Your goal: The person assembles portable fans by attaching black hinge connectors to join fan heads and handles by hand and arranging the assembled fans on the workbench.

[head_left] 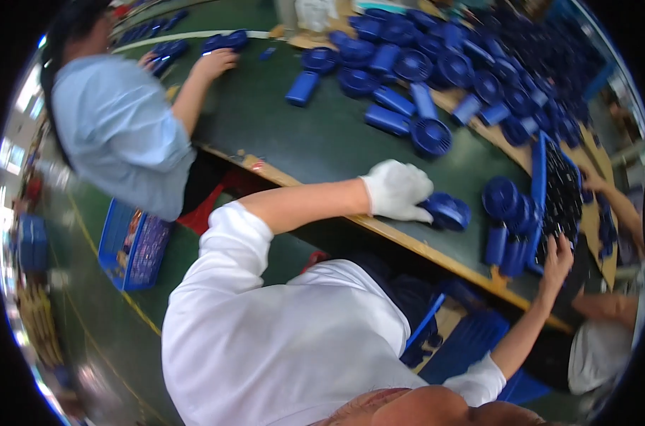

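Note:
My left hand [399, 190], in a white glove, is closed round a blue handheld fan [447, 211] low over the green table. The fan's round head sticks out past my thumb, and the glove hides its handle. At the right, my bare right hand [558, 258] reaches to the near edge of a blue tray [539, 177] full of small black parts. Its fingers are stretched and a little apart, with nothing visible between them. Between my hands, beside the tray, several blue fans [501, 199] lie close together.
A large heap of blue fan bodies [415, 65] covers the far side of the table [287, 138]. At the left a co-worker in light blue [117, 128] handles blue parts. Another person's arm [610, 195] reaches in at the right. A blue crate [127, 245] stands on the floor.

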A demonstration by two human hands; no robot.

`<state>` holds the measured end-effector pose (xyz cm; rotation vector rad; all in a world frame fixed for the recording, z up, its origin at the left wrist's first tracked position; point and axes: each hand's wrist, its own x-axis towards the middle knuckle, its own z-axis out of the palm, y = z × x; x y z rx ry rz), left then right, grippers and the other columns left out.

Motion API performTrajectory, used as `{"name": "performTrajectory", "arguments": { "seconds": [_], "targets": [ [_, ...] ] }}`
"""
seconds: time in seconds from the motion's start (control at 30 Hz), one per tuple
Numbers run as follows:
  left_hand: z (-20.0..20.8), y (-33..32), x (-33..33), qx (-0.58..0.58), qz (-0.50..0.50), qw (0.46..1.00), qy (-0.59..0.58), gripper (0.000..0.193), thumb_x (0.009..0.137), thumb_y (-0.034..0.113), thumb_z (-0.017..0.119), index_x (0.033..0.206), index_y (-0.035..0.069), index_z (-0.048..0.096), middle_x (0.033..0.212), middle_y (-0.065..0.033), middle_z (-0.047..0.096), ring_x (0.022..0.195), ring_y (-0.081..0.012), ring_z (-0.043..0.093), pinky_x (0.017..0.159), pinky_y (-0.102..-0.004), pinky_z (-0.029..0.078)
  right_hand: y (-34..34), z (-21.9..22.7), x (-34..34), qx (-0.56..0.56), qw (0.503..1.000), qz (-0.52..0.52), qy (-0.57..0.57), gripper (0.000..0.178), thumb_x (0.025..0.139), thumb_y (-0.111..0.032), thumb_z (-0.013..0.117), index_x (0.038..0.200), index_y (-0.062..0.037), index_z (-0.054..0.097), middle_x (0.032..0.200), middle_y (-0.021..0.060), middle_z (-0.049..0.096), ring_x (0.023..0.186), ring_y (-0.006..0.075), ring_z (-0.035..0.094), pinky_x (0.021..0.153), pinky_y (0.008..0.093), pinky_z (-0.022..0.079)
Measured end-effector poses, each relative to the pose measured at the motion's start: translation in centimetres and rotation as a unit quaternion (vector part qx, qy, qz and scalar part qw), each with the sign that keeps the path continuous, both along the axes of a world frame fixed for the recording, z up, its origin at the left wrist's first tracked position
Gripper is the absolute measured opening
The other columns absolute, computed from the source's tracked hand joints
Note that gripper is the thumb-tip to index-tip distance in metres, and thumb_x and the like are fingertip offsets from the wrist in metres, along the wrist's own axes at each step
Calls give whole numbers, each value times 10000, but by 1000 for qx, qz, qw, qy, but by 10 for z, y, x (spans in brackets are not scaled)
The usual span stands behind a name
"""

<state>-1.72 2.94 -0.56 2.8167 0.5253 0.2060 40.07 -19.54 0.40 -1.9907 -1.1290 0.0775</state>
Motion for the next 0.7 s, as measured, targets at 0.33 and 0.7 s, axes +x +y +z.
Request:
{"name": "performTrajectory", "arguments": {
  "seconds": [0.33,0.7],
  "targets": [
    [-16,16,23,-378,191,874,-239,467,895,462,609,714,35,664,623,-85,627,570,-192,613,573,-342,480,39,28,-221,155,985,68,-31,163,784,-33,709,922,47,676,957,137,659,847,244,634,748,320,503],
    [-25,-24,21,-785,-5,529,-321,504,1005,522,356,1145,86,566,1068,-48,603,971,-158,590,876,-314,483,94,5,-276,327,880,81,-335,165,629,-56,734,748,-26,624,973,81,622,773,231,560,616,344,459]
  ]
}}
